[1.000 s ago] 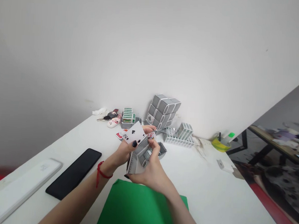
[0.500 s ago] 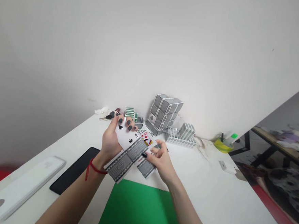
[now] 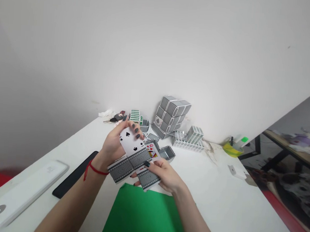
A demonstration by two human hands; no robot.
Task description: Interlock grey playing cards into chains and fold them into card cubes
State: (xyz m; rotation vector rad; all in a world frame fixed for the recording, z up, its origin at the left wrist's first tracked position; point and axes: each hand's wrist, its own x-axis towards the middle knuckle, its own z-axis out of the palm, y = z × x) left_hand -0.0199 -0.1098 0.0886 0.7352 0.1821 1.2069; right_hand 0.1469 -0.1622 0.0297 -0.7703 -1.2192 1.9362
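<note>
Joined playing cards [image 3: 126, 167] hang tilted above the white tabletop, some with grey patterned backs and others face up. My left hand [image 3: 113, 143], with a red string bracelet at the wrist, grips a spade card [image 3: 131, 141] at its far left, fingers curled over the edge. Beside it a queen of diamonds [image 3: 151, 151] faces up. My right hand [image 3: 168, 175] pinches the near right part, thumb on top and fingertips showing underneath. Just behind the hands sit grey folded-card pieces shaped like open boxes [image 3: 167, 153].
A tall stack of folded-card blocks [image 3: 171, 113] leans near the wall. Right of it stands a clear tray [image 3: 187, 143] with card packs. A green sheet [image 3: 144, 214], a black phone-like slab [image 3: 73, 177], a white long device [image 3: 24, 195] and a yellow container [image 3: 232, 149] lie around.
My right hand has shifted down and its fingers have moved beneath the cards. My left hand and the cards have turned slightly. Box-shaped pieces behind now show.
</note>
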